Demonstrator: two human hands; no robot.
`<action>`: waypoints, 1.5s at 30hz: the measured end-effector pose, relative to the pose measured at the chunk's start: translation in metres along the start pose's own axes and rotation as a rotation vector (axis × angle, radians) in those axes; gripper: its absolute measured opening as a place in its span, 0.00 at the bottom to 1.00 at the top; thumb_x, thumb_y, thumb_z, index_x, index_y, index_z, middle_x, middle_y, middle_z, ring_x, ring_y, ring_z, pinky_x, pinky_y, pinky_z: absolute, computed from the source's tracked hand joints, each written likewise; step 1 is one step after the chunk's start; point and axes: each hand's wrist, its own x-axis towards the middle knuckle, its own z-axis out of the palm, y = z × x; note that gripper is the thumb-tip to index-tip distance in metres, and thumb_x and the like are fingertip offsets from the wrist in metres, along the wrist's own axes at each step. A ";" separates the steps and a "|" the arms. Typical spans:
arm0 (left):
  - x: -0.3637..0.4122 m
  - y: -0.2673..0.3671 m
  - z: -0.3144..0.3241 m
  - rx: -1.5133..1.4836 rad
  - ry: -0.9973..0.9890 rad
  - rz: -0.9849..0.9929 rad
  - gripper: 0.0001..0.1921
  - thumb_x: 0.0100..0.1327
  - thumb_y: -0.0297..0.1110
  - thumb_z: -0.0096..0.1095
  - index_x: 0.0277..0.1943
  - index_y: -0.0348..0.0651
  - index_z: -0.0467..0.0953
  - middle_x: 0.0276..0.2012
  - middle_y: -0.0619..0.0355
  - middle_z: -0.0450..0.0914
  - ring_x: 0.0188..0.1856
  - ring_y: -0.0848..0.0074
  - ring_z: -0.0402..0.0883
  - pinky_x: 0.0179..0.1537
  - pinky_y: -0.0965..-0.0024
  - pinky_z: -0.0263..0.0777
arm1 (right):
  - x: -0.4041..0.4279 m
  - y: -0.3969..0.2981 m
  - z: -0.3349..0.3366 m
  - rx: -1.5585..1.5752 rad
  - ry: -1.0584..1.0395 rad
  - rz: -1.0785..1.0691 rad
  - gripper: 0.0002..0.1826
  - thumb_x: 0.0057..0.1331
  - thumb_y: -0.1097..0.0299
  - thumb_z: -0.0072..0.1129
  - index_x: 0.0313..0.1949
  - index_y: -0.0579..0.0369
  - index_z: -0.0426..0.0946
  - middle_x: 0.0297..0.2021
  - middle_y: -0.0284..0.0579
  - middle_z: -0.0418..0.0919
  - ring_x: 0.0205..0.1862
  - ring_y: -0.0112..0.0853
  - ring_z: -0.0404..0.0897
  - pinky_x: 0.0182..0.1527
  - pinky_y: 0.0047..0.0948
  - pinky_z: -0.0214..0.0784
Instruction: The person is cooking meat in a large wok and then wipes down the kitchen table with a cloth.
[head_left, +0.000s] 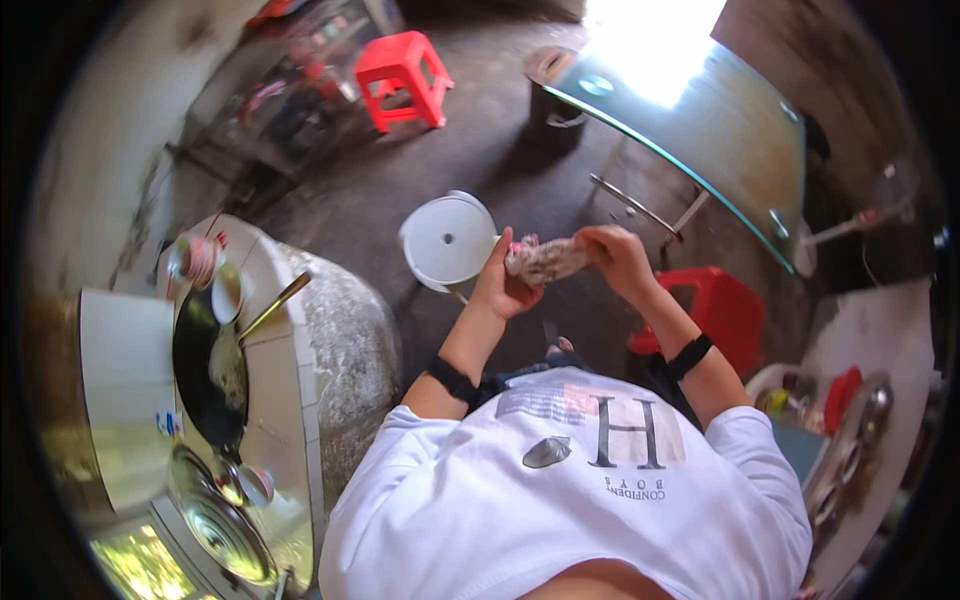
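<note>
A crumpled pale bundle (551, 259) with dark patches and a pink end is stretched between my two hands; blur hides whether it is cloth or a plastic bag. My left hand (504, 283) holds its pink end, thumb raised. The other end is pinched in the fingers of my right hand (616, 256). Both hands are held out in front of my body, above the dark floor. Just beyond my left hand, lower down, stands a white round stool (448, 251) with a small hole in its seat.
On the left, a tiled counter (281, 375) carries a black wok (196, 375), a long-handled spatula (276, 306) and a large metal lid (217, 532). Red plastic stools stand ahead (401, 71) and at right (731, 319). A glass-topped table (720, 127) is at the upper right.
</note>
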 end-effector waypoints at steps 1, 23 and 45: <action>0.019 -0.007 0.012 0.028 0.028 -0.047 0.11 0.56 0.46 0.53 0.37 0.51 0.73 0.32 0.66 0.77 0.37 0.77 0.75 0.27 0.72 0.68 | -0.001 0.015 -0.018 -0.042 0.091 -0.049 0.07 0.59 0.71 0.49 0.33 0.58 0.75 0.28 0.49 0.76 0.30 0.39 0.76 0.32 0.29 0.67; 0.521 0.040 0.202 1.251 -0.481 -0.435 0.12 0.50 0.33 0.65 0.36 0.42 0.71 0.27 0.66 0.72 0.26 0.87 0.70 0.24 0.82 0.66 | 0.154 0.361 -0.266 0.820 0.386 0.906 0.11 0.60 0.67 0.52 0.38 0.61 0.73 0.32 0.38 0.76 0.34 0.22 0.74 0.39 0.20 0.67; 0.574 0.279 0.151 0.790 0.734 0.572 0.15 0.59 0.37 0.49 0.19 0.48 0.57 0.15 0.64 0.61 0.16 0.83 0.57 0.17 0.79 0.51 | 0.205 0.514 -0.194 -0.725 0.170 0.635 0.30 0.60 0.54 0.46 0.59 0.53 0.56 0.61 0.49 0.53 0.63 0.44 0.50 0.62 0.45 0.40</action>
